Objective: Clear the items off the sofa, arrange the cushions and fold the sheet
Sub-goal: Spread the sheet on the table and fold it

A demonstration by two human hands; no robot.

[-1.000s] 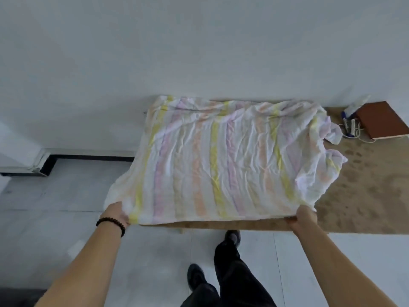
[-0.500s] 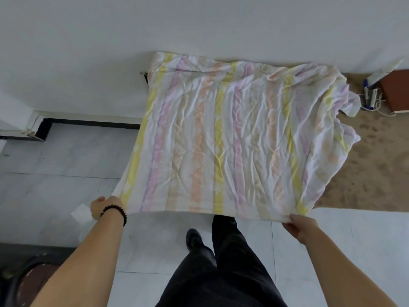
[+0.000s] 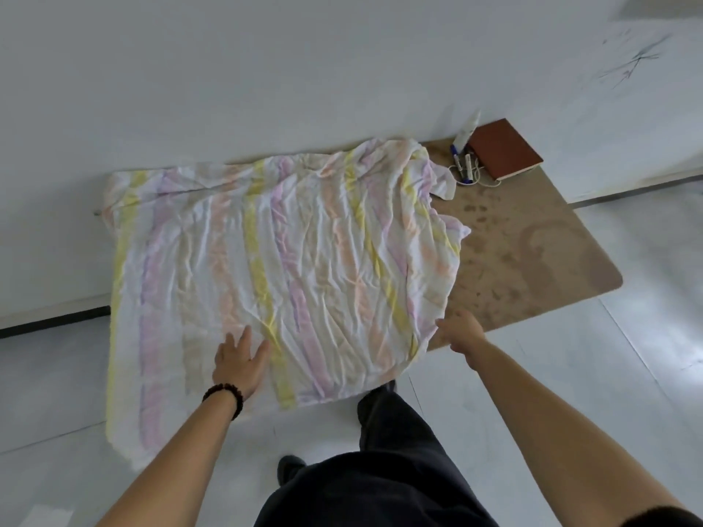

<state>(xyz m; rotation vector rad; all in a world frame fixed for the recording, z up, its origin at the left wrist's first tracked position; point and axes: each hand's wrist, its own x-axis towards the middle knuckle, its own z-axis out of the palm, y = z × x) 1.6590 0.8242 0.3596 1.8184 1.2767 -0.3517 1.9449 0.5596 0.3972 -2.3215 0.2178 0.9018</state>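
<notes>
Resting left hand [image 3: 237,365] flat on striped sheet [image 3: 304,260].

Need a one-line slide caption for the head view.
Left hand flat on the striped sheet spread over a brown tabletop, right hand at the sheet's right edge.

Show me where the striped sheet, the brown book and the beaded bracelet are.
Crumpled pastel-striped sheet [image 3: 304,252]: head view, its middle.
Brown hardcover book [image 3: 504,148]: head view, its cover.
Dark beaded bracelet [image 3: 228,386]: head view, beads on the wrist.
</notes>
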